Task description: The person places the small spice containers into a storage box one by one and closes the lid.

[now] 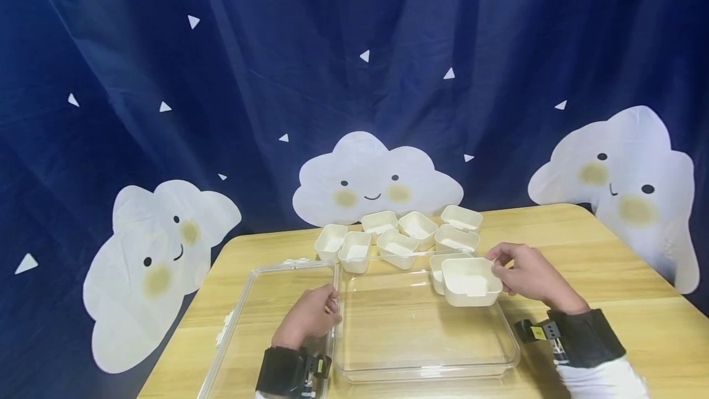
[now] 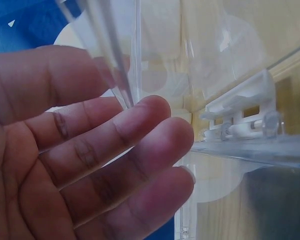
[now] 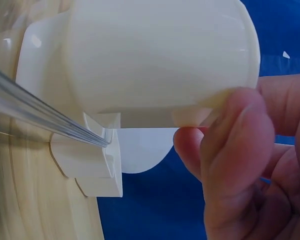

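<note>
My right hand [image 1: 523, 273] pinches the near-right rim of a small cream plastic bin [image 1: 471, 291], held above the right side of a clear plastic box [image 1: 426, 371]. In the right wrist view, the thumb and fingers grip one end of the bin [image 3: 160, 55]. Behind it, another cream bin [image 1: 436, 274] stands in the box's far right corner, partly hidden. My left hand [image 1: 310, 316] is at the box's left edge; in the left wrist view, thumb and index finger pinch a clear plastic edge [image 2: 121, 75].
Several cream bins [image 1: 354, 254] stand in a cluster behind the box. A clear lid [image 1: 244, 300] with white latches [image 1: 224, 328] lies left of it. Under everything is a wooden table [image 1: 598, 263], with a blue cloud-print curtain [image 1: 388, 91] behind.
</note>
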`<state>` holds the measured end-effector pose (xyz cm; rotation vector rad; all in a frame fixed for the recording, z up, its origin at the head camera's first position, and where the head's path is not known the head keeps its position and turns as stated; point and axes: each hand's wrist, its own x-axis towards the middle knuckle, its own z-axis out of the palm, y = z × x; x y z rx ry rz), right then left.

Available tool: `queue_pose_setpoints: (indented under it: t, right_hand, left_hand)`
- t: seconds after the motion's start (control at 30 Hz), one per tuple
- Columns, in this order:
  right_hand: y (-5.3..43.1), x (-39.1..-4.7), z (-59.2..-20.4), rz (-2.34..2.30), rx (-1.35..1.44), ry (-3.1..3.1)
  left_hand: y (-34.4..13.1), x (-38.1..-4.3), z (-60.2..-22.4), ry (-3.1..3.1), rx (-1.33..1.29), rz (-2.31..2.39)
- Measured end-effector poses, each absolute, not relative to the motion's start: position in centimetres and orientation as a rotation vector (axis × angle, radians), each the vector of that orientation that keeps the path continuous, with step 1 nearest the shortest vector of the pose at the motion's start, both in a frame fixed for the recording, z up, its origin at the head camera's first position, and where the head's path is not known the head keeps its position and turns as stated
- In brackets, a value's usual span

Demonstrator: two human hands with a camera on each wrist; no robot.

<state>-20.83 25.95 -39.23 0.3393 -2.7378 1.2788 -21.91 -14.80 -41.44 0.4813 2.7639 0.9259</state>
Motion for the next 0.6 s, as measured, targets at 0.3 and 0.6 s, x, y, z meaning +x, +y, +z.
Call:
queue_pose_setpoints:
  t: [0.3, 0.6]
  right_hand:
    - [25.8, -20.88, -39.34, 1.289, 0.351, -2.752]
    - [25.66, -20.97, -39.57, 1.345, 0.362, -2.771]
  left_hand:
    - [-14.78, -21.87, -41.41, 2.76, 0.473, 0.928]
    - [-14.83, -21.89, -41.5, 2.757, 0.473, 0.928]
